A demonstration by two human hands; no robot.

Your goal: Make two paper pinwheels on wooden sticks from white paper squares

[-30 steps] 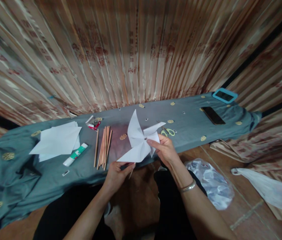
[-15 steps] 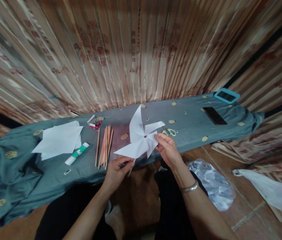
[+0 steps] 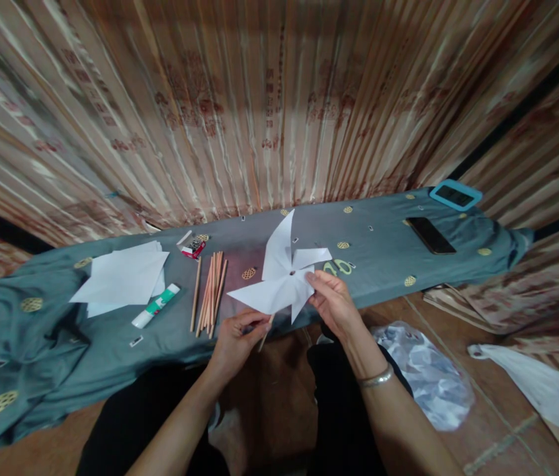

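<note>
My counter is draped in grey-green cloth. At its near edge, my left hand pinches a thin stick below the white paper pinwheel, presumably holding it up; my right hand, thumb and fingers closed on one blade, seems to steady it. Scissors lie just beyond, partly blocked by that hand. Leftward are wooden sticks, a glue stick and white paper sheets, then a red box. Farther off: a smartphone, a blue-framed device, a striped curtain.
</note>
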